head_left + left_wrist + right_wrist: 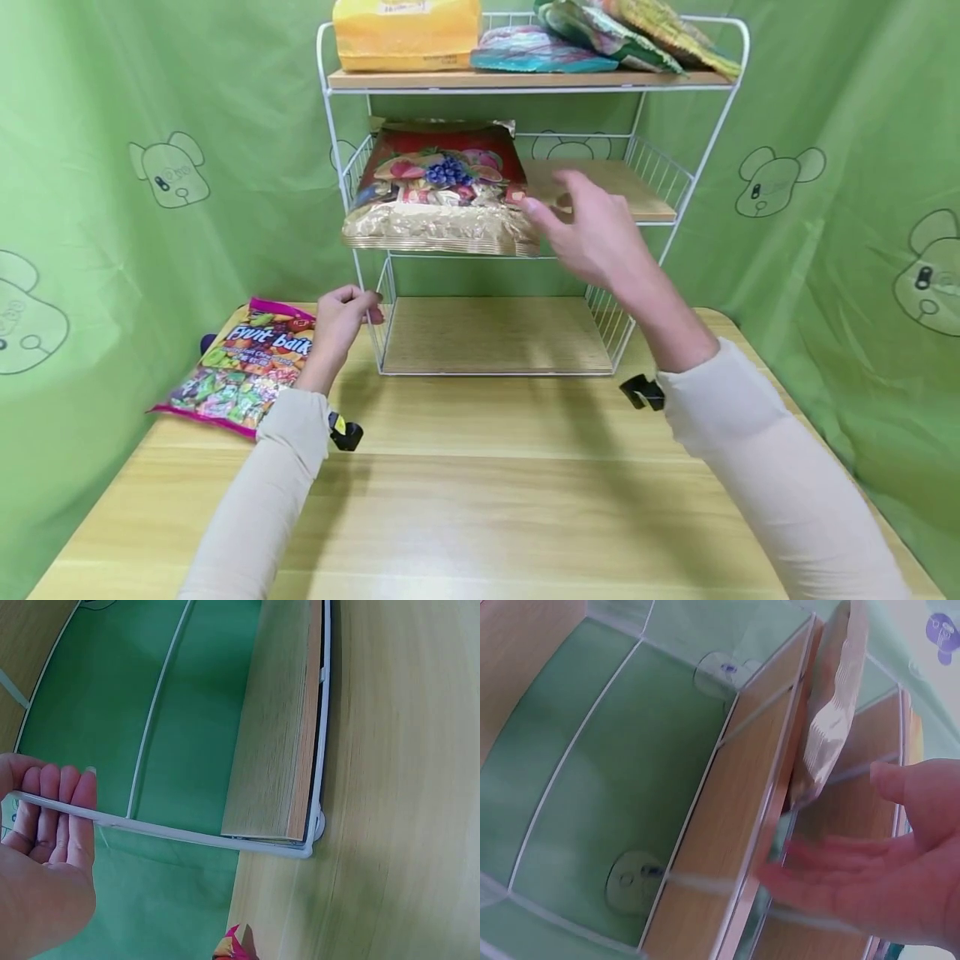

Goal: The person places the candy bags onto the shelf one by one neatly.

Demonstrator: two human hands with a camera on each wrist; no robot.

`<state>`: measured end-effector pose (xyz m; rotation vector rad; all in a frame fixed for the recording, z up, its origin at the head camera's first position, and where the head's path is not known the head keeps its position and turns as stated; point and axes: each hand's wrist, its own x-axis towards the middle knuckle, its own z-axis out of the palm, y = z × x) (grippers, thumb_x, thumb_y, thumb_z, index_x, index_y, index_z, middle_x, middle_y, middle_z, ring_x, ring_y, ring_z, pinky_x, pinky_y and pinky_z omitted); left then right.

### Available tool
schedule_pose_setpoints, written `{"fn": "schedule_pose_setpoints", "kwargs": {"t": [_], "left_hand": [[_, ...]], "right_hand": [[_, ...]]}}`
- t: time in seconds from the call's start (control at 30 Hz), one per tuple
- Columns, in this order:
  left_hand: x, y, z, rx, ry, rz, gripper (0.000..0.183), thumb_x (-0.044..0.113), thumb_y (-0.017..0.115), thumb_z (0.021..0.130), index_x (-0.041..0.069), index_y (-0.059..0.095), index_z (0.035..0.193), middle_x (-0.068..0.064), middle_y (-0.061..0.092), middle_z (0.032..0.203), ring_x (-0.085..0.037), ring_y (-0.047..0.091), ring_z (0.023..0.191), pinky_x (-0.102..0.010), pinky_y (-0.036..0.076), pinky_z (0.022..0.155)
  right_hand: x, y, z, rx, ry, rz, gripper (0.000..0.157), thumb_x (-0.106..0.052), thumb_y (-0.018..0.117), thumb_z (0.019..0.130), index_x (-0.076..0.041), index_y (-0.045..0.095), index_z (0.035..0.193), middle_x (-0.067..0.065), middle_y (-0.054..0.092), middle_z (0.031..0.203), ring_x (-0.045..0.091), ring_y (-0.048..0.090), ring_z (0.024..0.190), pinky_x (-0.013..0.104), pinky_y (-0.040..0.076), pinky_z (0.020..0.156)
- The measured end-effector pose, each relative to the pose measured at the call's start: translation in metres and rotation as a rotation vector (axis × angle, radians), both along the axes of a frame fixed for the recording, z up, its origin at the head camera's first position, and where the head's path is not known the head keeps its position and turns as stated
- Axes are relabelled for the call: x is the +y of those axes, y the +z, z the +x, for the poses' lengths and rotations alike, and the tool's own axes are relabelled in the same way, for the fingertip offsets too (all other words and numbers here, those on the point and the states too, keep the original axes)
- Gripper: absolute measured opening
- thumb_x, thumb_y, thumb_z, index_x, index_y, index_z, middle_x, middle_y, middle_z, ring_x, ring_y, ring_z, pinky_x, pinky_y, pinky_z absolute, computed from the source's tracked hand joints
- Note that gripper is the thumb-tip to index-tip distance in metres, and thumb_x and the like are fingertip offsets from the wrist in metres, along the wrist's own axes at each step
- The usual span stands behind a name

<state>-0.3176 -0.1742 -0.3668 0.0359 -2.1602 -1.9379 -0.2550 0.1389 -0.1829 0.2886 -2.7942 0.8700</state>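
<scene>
My left hand (pixel 339 327) holds the left front post of a white wire shelf rack; in the left wrist view its fingers curl round the thin post (pixel 172 832). A red and gold candy bag (pixel 442 187) with fruit pictures lies on the left part of the middle shelf, its gold end jutting past the front edge. Just right of that bag is my right hand (pixel 596 233), fingers extended and holding nothing. In the right wrist view the bag's gold end (pixel 832 720) overhangs the board, apart from the hand.
On the top shelf (pixel 525 80) lie an orange package (pixel 408 37), a blue bag (pixel 536 52) and green and yellow bags (pixel 615 33). A pink-edged fruit candy bag (pixel 243 367) rests on the table (pixel 450 500), left of the rack. Green cloth (pixel 247 100) hangs around the table.
</scene>
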Motion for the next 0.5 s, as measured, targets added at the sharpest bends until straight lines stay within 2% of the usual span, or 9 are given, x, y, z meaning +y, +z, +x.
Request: {"fn": "schedule_pose_setpoints", "kwargs": {"t": [0.13,0.23,0.3,0.37,0.5], "left_hand": [[0.0,0.0,0.001,-0.001,-0.002,-0.001,0.018,0.013,0.065,0.091,0.007,0.058,0.075,0.006,0.068,0.066,-0.011,0.068,0.067,-0.026,0.057,0.083],[-0.001,0.0,0.0,-0.005,-0.008,0.0,0.018,0.014,0.065,0.091,0.008,0.058,0.076,0.007,0.068,0.066,-0.011,0.068,0.067,-0.027,0.057,0.084],[-0.002,-0.001,0.0,-0.01,-0.005,-0.003,0.018,0.014,0.065,0.091,0.009,0.058,0.076,0.007,0.067,0.066,-0.011,0.068,0.068,-0.027,0.056,0.086],[-0.002,-0.001,0.0,-0.009,0.002,-0.002,0.018,0.014,0.065,0.091,0.011,0.057,0.075,0.008,0.067,0.066,-0.011,0.067,0.068,-0.027,0.055,0.086],[0.0,-0.002,0.0,0.001,0.01,0.005,0.019,0.013,0.065,0.091,0.012,0.057,0.073,0.008,0.067,0.065,-0.011,0.067,0.068,-0.028,0.053,0.085]], "right_hand": [[0.026,-0.007,0.004,0.024,-0.025,-0.038,0.063,-0.048,0.047,0.105,-0.002,0.044,0.148,0.022,0.06,0.138,0.036,0.061,0.123,0.051,0.054,0.101],[0.046,-0.017,0.006,0.037,-0.029,-0.02,0.054,-0.047,0.046,0.105,-0.001,0.059,0.131,0.022,0.07,0.117,0.033,0.067,0.099,0.045,0.059,0.08],[0.057,-0.028,0.005,0.023,-0.021,-0.007,0.05,-0.048,0.046,0.105,-0.003,0.067,0.113,0.018,0.072,0.099,0.029,0.065,0.082,0.039,0.055,0.066],[0.067,-0.042,0.004,-0.013,-0.018,0.012,0.05,-0.049,0.045,0.105,-0.005,0.068,0.097,0.012,0.071,0.084,0.024,0.057,0.068,0.034,0.047,0.056],[0.084,-0.071,0.002,-0.116,-0.012,0.051,0.051,-0.048,0.044,0.106,-0.009,0.063,0.08,0.006,0.065,0.072,0.02,0.047,0.061,0.033,0.04,0.053]]}}
